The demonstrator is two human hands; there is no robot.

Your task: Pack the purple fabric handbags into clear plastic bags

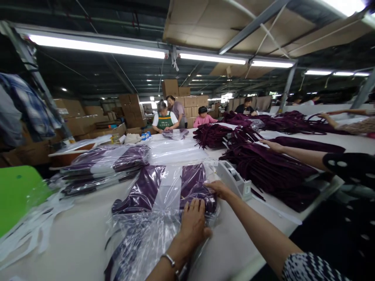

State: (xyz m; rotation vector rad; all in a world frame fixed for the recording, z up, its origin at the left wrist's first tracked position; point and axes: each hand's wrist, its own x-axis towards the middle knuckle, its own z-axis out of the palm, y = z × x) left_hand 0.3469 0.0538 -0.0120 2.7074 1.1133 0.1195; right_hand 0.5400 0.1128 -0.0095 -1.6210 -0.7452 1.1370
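A folded dark purple cloth item [146, 187] with a white band [167, 187] lies in a clear plastic bag [146, 234] on the pale table. My left hand [193, 220], with a bracelet at the wrist, rests flat on the bag's lower right part, fingers extended. My right hand [219, 189] reaches in from the right, its fingertips at the right edge of the bagged item, fingers apart. Neither hand grips anything. Dark cloth shows under the crumpled lower part of the plastic.
Bagged purple items [108, 158] are stacked at left. A grey tape dispenser [234, 179] stands right of the bag, beside purple piles [266, 168]. Another person's hand [272, 146] touches a pile. White strips [38, 222] lie at left; several people work behind.
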